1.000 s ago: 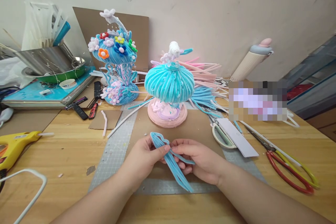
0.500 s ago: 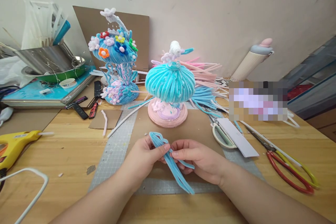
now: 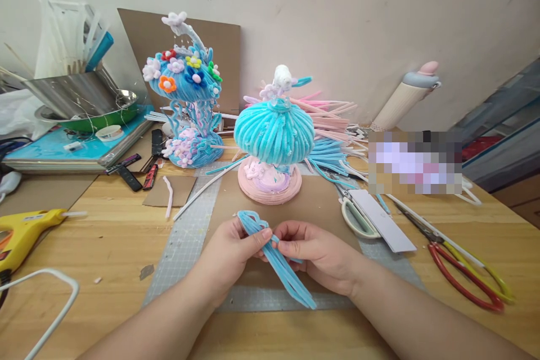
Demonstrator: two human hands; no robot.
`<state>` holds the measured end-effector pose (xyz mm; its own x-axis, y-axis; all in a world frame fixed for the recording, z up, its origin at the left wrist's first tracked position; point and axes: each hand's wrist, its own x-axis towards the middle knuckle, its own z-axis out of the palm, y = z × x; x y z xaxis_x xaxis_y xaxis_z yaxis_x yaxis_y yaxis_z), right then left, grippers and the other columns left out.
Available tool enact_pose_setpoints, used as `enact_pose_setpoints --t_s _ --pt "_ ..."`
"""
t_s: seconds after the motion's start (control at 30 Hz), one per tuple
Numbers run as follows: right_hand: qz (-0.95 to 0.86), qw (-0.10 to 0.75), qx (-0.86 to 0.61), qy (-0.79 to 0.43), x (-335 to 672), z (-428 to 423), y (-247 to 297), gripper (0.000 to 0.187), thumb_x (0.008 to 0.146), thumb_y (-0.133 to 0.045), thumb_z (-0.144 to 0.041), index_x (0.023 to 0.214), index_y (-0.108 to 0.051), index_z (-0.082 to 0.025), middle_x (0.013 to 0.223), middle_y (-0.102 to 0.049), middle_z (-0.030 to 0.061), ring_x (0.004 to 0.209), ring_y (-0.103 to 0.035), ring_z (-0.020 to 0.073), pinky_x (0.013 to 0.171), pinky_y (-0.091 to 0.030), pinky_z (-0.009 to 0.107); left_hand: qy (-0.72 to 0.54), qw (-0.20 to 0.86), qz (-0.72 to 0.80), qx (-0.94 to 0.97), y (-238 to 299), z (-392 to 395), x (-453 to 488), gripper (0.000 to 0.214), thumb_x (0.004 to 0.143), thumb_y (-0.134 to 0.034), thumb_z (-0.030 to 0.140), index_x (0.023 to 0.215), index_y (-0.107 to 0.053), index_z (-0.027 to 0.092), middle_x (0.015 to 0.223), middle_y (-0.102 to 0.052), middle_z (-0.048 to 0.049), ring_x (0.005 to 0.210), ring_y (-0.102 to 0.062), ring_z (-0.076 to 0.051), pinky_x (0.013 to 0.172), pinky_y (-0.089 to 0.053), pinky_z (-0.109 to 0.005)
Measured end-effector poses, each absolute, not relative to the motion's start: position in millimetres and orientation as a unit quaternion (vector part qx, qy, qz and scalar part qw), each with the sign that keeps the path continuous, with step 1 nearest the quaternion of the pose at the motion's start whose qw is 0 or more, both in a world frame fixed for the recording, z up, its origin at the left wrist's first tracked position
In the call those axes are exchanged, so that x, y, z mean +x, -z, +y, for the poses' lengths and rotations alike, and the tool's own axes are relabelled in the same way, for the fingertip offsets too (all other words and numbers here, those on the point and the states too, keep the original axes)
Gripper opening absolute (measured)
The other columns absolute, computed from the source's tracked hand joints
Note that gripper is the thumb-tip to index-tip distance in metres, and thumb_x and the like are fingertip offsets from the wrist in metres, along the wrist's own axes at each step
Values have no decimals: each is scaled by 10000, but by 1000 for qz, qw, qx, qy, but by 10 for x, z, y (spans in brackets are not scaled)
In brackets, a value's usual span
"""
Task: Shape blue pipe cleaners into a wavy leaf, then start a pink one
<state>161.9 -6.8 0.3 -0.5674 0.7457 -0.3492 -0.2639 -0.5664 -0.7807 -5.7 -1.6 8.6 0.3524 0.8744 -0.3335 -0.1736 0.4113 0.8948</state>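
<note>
The bunch of blue fuzzy strands [image 3: 287,271] is just over the brown cardboard [image 3: 329,202], in front of the blue-topped model [image 3: 274,134]. The left grip [image 3: 230,250] pinches the bunch near its loopy top. The right grip [image 3: 318,250] pinches a thin side strand [image 3: 275,239]. A firm left pinch should stop slipping, and small, soft pulls on the right should set that piece snugly without squashing the loops.

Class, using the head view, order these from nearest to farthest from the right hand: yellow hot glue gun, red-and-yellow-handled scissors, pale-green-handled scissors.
Starting at the right hand:
1. Pale-green-handled scissors: just beyond it, to the right.
2. Red-and-yellow-handled scissors: farther right.
3. Yellow hot glue gun: at the far left edge, beyond the left hand.
</note>
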Motion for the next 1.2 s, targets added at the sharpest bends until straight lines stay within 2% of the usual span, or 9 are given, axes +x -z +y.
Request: enact_pose_setpoints --t_s 0.13,0.27,0.33,0.5,0.73,0.93,1.1,1.2 --pt "-359 303 -349 -811 1630 -63 -17 189 689 -680 -271 812 -612 -145 762 -634 43 648 -504 100 557 -291 213 -375 725 429 387 -93 -24 -61 140 721 -648 273 691 -588 150 649 -635 -23 599 -552 -118 623 -429 -247" --pt "-385 288 -348 -805 1645 -43 -14 208 669 -697 -290 777 -600 -141 747 -627 35 500 -369 53 465 -190 206 -370 733 424 382 -111 -31 -62 146 726 -641 272 674 -586 148 657 -641 -35 617 -572 -135 648 -438 -271" --pt "-381 295 -347 -804 1643 -40 1 215 641 -720 -281 738 -586 -143 700 -617 19 480 -348 48 452 -162 208 -361 740 418 384 -111 -31 -61 150 722 -647 275 670 -592 145 655 -636 -35 612 -565 -130 641 -437 -264" --pt "-350 309 -355 -810 1623 -52 29 215 615 -737 -259 720 -579 -158 625 -583 -18 469 -363 46 440 -171 200 -359 749 411 376 -106 -24 -63 150 718 -654 279 677 -597 147 654 -631 -27 608 -562 -122 639 -435 -255" --pt "-346 316 -349 -812 1618 -60 37 192 649 -711 -246 734 -565 -153 666 -604 1 476 -361 41 444 -182 192 -356 737 420 392 -80 -14 -65 141 713 -662 259 690 -593 138 630 -636 -28 583 -556 -111 596 -415 -229" --pt "-339 302 -346 -821 1623 -60 20 195 700 -673 -279 769 -536 -159 728 -610 13 486 -373 36 473 -263 179 -360 747 411 379 -109 -27 -54 139 733 -643 256 695 -571 143 635 -649 -30 587 -575 -117 595 -419 -230" --pt "-393 312 -378 -778 1602 -67 -15 247 706 -664 -327 842 -546 -158 779 -621 28 552 -428 58 491 -280 185 -379 738 417 372 -112 -10 -57 138 742 -633 258 696 -567 146 612 -608 -5 567 -530 -95 595 -417 -228" --pt "-429 315 -414 -738 1586 -74 -26 293 678 -672 -391 787 -563 -142 744 -612 22 562 -449 70 485 -284 189 -389 725 423 378 -114 3 -60 141 744 -630 266 712 -570 143 613 -575 7 564 -496 -83 578 -407 -217"
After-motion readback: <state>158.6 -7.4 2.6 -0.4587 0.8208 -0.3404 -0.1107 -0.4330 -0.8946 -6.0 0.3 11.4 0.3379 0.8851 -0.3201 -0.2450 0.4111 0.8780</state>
